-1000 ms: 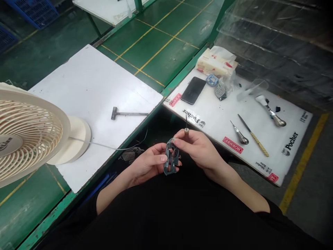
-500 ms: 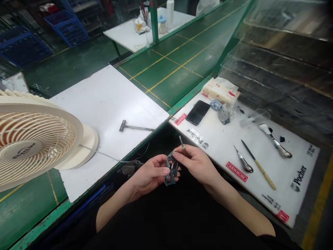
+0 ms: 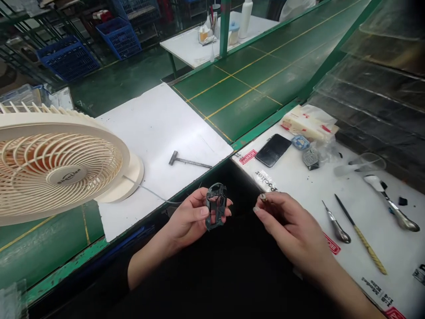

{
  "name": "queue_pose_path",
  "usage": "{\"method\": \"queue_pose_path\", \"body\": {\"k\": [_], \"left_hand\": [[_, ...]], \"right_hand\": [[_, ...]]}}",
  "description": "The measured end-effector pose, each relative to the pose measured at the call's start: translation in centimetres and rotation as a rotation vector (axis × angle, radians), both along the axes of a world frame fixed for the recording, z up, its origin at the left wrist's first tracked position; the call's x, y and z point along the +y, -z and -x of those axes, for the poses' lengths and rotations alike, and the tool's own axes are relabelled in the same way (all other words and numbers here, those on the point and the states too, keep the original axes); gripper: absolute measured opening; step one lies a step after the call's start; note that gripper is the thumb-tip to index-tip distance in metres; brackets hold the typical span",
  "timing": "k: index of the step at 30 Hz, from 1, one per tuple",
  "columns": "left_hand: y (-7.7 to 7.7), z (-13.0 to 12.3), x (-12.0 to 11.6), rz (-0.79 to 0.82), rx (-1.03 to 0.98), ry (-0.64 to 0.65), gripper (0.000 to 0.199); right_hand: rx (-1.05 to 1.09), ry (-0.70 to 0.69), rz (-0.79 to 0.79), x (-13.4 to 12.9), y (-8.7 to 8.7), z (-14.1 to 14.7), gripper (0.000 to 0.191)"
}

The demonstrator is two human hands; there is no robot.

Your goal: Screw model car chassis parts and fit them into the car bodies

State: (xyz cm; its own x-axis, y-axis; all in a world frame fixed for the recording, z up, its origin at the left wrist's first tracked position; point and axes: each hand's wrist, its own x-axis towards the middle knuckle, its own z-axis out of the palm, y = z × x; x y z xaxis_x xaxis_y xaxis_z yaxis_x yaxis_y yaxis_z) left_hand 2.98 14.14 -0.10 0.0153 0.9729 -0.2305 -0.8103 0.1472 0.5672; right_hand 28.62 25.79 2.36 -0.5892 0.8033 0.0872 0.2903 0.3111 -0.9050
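Note:
In my left hand (image 3: 191, 217) is a dark, frame-like plastic part (image 3: 215, 206), upright between thumb and fingers, with openings through its middle. My right hand (image 3: 287, 217) is apart from it, to the right, with its fingers closed on a small tool (image 3: 264, 198); only a short brownish end of it shows. Right of that hand, a metal-handled pick (image 3: 339, 228) and a file with a yellow handle (image 3: 365, 243) lie on the white board (image 3: 299, 179). A small hammer (image 3: 189, 161) rests on the white sheet at the left.
A cream fan (image 3: 66, 173) stands at the left, its cable (image 3: 152, 193) running toward my left hand. On the right board are a black phone (image 3: 273, 149), a blue part (image 3: 300, 141), a bagged grey part (image 3: 311, 158), a tissue pack (image 3: 307, 122) and a silver-handled tool (image 3: 393, 204).
My right hand has moved right, away from the dark part, with the small tool still held. The dark part is turned more toward the camera. The whole view has shifted.

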Motion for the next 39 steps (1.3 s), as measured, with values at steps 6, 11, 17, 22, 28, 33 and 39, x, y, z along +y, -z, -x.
{"method": "queue_pose_path", "body": {"k": [6,11,17,22,28,33,39], "left_hand": [[-1.6,-0.8,0.6,-0.042,0.006,0.061,0.039],[-2.4,-1.2,0.6,-0.064,0.045,0.082,0.037],[-2.4,-1.2,0.3,0.002,0.090,0.078,0.049],[-2.4,-1.2,0.0,-0.015,0.088,0.074,0.046],[-2.7,-1.2,-0.1,-0.063,0.081,0.096,0.040],[-2.4,-1.1,-0.3,-0.038,0.110,0.104,0.046],[-1.9,-0.9,-0.5,-0.046,0.148,0.106,0.047]], "right_hand": [[-0.039,-0.161,-0.210,-0.4,-2.5,-1.4,0.040],[-0.001,-0.231,-0.200,-1.0,-3.1,-1.6,0.038],[-0.007,-0.236,-0.181,-0.8,-3.3,-1.5,0.040],[0.003,-0.263,-0.176,-0.6,-3.3,-1.4,0.042],[-0.009,-0.257,-0.176,-0.5,-3.3,-1.8,0.046],[-0.008,-0.270,-0.196,-0.6,-3.3,-1.8,0.051],[-0.022,-0.273,-0.261,-0.9,-3.3,-1.8,0.059]]}}
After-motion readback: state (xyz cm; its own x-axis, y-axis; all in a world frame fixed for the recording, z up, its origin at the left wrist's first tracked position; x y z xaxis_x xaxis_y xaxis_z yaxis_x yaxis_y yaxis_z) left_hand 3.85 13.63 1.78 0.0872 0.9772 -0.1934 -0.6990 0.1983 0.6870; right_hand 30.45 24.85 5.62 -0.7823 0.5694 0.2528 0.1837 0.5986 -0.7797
